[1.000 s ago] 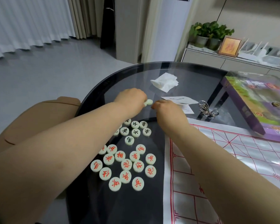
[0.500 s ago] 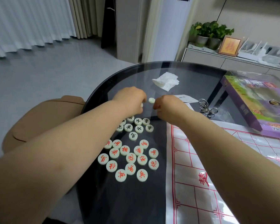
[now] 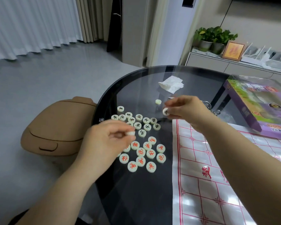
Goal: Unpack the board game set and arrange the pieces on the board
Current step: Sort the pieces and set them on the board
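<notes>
Pieces pinched, left grip, right grip

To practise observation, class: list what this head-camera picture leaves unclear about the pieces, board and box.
Head view, the left hand pinching a round cream game piece: character hidden by fingers, blurred.
The right hand holding another cream piece: dark marking too blurred to read.
The white paper board with red grid: cut off by right and bottom edges.
The purple cardboard box: print blurred.

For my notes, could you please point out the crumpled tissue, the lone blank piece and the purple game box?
crumpled tissue [image 3: 171,84], head view, its middle.
lone blank piece [image 3: 158,101], head view, top face.
purple game box [image 3: 246,111], head view, side wall.
</notes>
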A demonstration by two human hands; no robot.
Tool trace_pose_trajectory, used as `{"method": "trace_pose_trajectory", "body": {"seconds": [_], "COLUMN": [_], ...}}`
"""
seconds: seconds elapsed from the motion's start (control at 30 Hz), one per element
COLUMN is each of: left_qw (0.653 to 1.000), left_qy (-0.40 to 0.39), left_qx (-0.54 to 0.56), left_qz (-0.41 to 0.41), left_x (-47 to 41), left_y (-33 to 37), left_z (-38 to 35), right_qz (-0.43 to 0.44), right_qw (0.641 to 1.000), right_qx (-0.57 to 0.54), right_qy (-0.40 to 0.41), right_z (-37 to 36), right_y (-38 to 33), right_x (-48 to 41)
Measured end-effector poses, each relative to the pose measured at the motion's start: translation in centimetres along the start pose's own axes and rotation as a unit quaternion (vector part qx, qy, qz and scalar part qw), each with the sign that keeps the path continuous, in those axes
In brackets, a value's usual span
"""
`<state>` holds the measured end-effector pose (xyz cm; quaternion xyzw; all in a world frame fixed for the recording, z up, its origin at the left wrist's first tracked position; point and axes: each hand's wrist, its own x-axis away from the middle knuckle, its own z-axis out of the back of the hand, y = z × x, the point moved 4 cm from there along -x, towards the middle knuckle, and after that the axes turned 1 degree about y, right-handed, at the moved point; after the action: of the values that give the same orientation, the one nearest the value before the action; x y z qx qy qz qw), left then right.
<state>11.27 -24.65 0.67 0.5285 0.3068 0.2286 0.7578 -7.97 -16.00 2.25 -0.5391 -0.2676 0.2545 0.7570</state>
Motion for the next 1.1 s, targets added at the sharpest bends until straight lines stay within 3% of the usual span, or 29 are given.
{"method": "trace_pose_trajectory", "body": {"seconds": [0.1, 0.2, 0.33, 0.53, 0.73, 0.87, 1.1], "left_qw": [1.000, 0.999, 0.998, 0.991, 0.974, 0.969, 0.956], "left_qy": [-0.015, -0.011, -0.019, -0.012, -0.007, -0.009, -0.043], "left_qx": [0.002, -0.030, -0.053, -0.124, -0.203, -0.211, -0.212], "left_qz": [-0.002, -0.016, -0.030, -0.049, -0.096, -0.132, -0.197], "left_x": [2.8, 4.3, 5.7, 6.4, 6.0, 5.8, 5.4], "left_y": [-1.1, -1.6, -1.8, -1.9, -1.5, -2.3, -2.4], "left_z": [-0.4, -0.7, -0.9, -1.1, -1.3, -1.1, -0.9], "right_qz": [-0.048, -0.072, -0.041, -0.018, -0.050, -0.070, -0.016], "right_qw": [0.995, 0.992, 0.991, 0.994, 0.997, 0.987, 0.970], "right_qx": [-0.050, -0.009, 0.071, 0.090, 0.049, 0.136, 0.236], "right_qy": [-0.069, -0.102, -0.110, -0.063, 0.042, 0.055, 0.063], "right_z": [-0.1, -0.6, -1.6, -1.7, -1.3, -2.2, -2.5], "right_y": [0.4, 1.2, 1.8, 1.7, 1.7, 2.3, 2.0], "right_x": [3.3, 6.4, 9.0, 9.8, 6.3, 3.4, 0.6]}}
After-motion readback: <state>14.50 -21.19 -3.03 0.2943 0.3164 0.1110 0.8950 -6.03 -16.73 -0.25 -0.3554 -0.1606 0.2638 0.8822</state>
